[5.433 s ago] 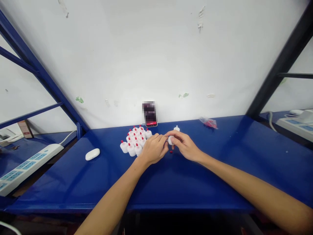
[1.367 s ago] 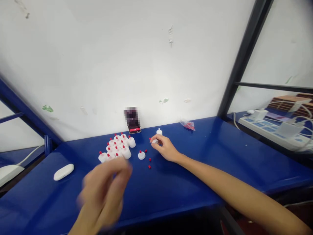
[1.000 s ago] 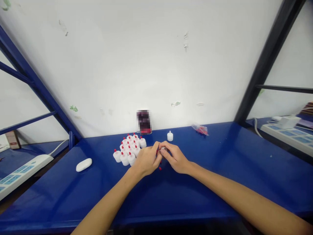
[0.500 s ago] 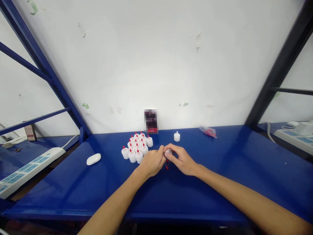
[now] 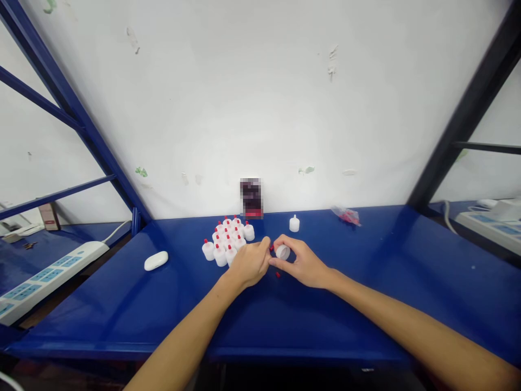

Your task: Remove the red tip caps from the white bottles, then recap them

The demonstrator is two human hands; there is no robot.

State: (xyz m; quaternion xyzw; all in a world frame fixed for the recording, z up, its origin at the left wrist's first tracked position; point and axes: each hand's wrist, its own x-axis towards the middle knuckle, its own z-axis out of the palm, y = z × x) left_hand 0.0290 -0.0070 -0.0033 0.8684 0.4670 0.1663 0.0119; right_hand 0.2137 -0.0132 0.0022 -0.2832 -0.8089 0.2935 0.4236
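My right hand (image 5: pixel 303 264) is closed around a small white bottle cap (image 5: pixel 282 252), held just above the blue shelf top (image 5: pixel 366 282). My left hand (image 5: pixel 249 263) is pinched right beside it, fingertips meeting at a tiny red tip (image 5: pixel 271 248) by the cap. A loose red tip (image 5: pixel 278 275) lies on the shelf under the hands. To the left stands a cluster of several white caps with red tips (image 5: pixel 228 238). One white cap without a red tip (image 5: pixel 294 223) stands alone behind the hands.
A phone (image 5: pixel 251 197) leans against the white wall at the back. A small bag of red pieces (image 5: pixel 345 215) lies at the back right. A white oval case (image 5: pixel 156 260) lies on the left. Power strips (image 5: pixel 44 277) sit on the side shelves.
The left hand swung in from the near left and met the right hand at the white cap. The hands have since stayed together with small finger movements.
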